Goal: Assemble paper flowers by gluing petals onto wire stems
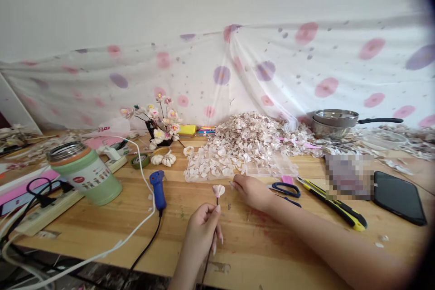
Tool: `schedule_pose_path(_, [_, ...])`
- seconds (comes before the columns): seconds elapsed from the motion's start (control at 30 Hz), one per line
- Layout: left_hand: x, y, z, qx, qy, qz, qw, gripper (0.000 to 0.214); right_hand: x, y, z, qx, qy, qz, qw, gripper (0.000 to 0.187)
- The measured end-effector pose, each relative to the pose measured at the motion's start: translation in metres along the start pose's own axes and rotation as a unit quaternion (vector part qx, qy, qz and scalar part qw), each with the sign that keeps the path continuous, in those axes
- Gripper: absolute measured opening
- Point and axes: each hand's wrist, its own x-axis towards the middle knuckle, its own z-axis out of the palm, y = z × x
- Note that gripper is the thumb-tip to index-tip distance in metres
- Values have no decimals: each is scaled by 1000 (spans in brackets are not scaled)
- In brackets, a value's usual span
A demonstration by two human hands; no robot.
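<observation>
My left hand (pixel 204 226) pinches the thin dark stem of a small artificial flower (pixel 218 191). Its pale petals point up, with a bit of pink at their base, and the stem runs down past my palm. To the right and a little farther off, my right hand (pixel 253 194) has its fingers pinched together just above the table. Whether a petal sits between those fingertips is too small to tell. Just beyond them lie shallow clear trays (pixel 287 168) strewn with loose pale petals (pixel 217 163). Dark-blue-handled scissors (pixel 287 189) rest beside my right wrist, partly covered by it.
A blue glue gun (pixel 158 190) lies left, near a green flask (pixel 88 176) and a power strip (pixel 71 208). Cables cross the front left edge. Right are a yellow-black utility knife (pixel 335 204) and a phone (pixel 399 197). A petal heap (pixel 251 133), flower arrangement (pixel 163 120) and pans (pixel 335 122) stand behind.
</observation>
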Motion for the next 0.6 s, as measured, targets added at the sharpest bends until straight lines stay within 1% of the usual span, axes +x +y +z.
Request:
schedule_pose_path(0.07, [5,-6,3,24,-1,4,1000,41,-12,5,1,18,8,14,1000,27])
schedule_pose_path(0.2, [10,-12,9,28,2,9,1000,41,-30,11,6,74,22,26,997,22])
schedule_pose_path(0.27, [10,-11,12,26,2,8,1000,42,-34,11,10,115,34,37,992,22])
schedule_pose_path(0.37, [8,-9,19,5,12,20,1000,45,-34,9,12,184,58,57,979,29])
schedule_pose_path(0.5, [5,-8,31,-28,26,26,999,47,-34,-1,4,247,93,81,961,39])
schedule_pose_path(0.53, [5,-9,33,-33,32,28,999,46,-36,-6,0,253,103,85,958,40])
schedule_pose_path(0.6, [6,-11,35,-34,42,28,998,45,-43,-16,-7,248,117,74,959,39])
